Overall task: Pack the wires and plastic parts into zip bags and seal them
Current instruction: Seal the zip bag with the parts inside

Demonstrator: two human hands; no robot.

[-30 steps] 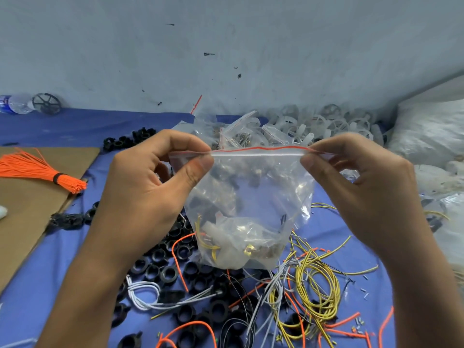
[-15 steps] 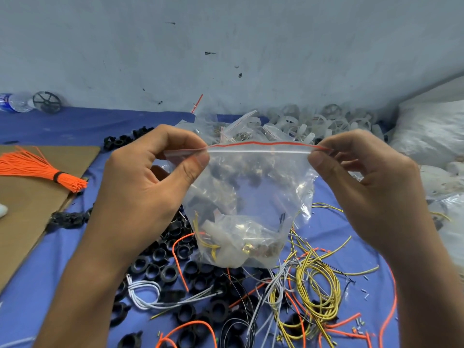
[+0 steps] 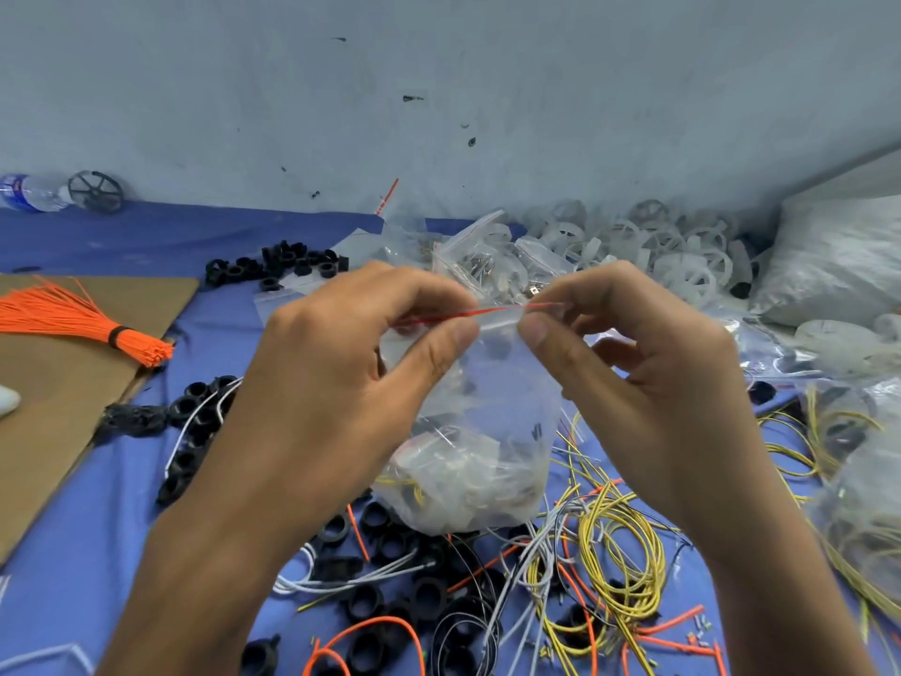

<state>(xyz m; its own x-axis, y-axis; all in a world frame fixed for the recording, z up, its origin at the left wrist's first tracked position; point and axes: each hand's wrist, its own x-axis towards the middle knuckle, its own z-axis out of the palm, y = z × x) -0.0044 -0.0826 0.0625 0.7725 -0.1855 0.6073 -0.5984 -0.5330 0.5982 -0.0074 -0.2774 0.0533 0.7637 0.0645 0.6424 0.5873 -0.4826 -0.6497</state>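
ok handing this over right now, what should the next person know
Left hand: pinches the zip bag at its red zip strip.
Right hand: pinches the same strip, close beside the left thumb.
Bag: held up, wires and plastic parts inside at the bottom.
Done: bag filled; other filled bags lie behind.
Left: finish the seal, cannot tell if fully shut; then bag the loose yellow wires and black rings.

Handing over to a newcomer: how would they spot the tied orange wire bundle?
Find the brown cardboard sheet at far left. The orange wire bundle lies on it. Unlike the loose orange wires, it is cinched by a black band.
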